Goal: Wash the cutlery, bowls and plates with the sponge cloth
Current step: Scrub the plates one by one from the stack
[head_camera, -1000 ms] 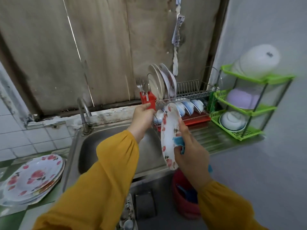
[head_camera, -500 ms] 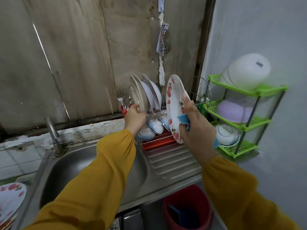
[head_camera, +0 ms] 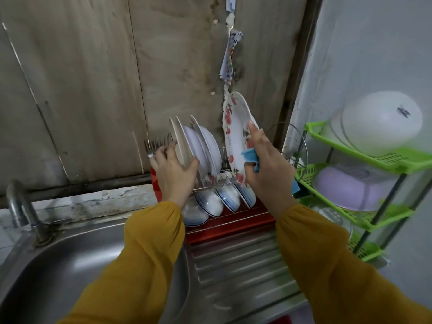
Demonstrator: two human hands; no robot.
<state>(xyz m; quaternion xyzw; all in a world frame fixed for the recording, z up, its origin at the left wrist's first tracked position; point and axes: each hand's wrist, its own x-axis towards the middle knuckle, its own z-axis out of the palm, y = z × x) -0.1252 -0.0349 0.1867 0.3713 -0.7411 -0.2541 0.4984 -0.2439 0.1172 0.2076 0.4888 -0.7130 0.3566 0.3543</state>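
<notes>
Plate point(head_camera: 236, 132) upright, gripped at its edge by right hand point(head_camera: 266, 164).

— What's on the left?
— A metal tap point(head_camera: 25, 211) over a steel sink point(head_camera: 70, 265).
— And on the right?
— A green shelf point(head_camera: 385, 160) against the wall, with a purple tub point(head_camera: 346, 188) on its middle tier.
</notes>
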